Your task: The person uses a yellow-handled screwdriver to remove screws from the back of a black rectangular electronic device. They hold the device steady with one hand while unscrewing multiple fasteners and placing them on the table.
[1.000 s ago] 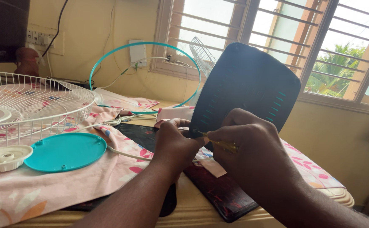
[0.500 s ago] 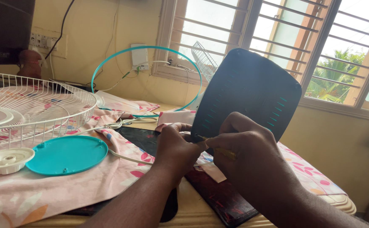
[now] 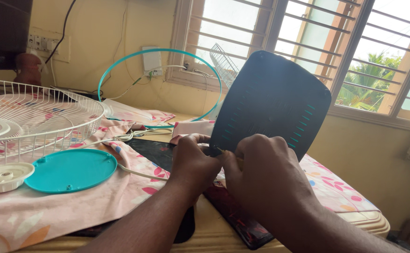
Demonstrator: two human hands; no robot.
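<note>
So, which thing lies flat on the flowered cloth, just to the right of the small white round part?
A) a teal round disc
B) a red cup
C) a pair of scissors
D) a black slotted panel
A: the teal round disc lies flat on the flowered cloth, beside the small white round part; the black slotted panel stands tilted up behind the hands.

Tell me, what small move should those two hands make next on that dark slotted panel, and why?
Probably hold the dark panel steady with the left hand and keep the thin tool tip pressed at its lower edge. The panel stands tilted on the table, both hands meet at that edge, and the right hand pinches the tool there. What the tip touches is hidden.
</note>
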